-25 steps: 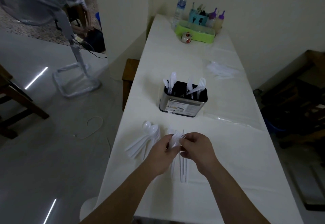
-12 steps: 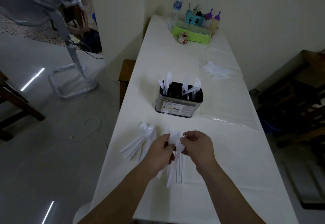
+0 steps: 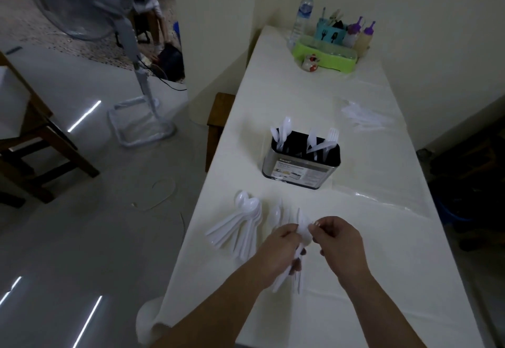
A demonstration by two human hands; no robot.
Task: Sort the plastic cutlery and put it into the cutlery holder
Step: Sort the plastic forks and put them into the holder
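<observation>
Left hand (image 3: 282,252) clenched around a bundle of white cutlery (image 3: 300,234); right hand (image 3: 340,241) pinching its top. Spoon pile (image 3: 243,224) just left of the hands, cutlery holder (image 3: 300,168) beyond them, partly filled.

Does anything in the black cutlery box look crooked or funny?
Yes. In the cutlery holder, one white piece lies slanted across the right side instead of standing up like the spoons on the left. Nothing looks spilled or broken.
</observation>
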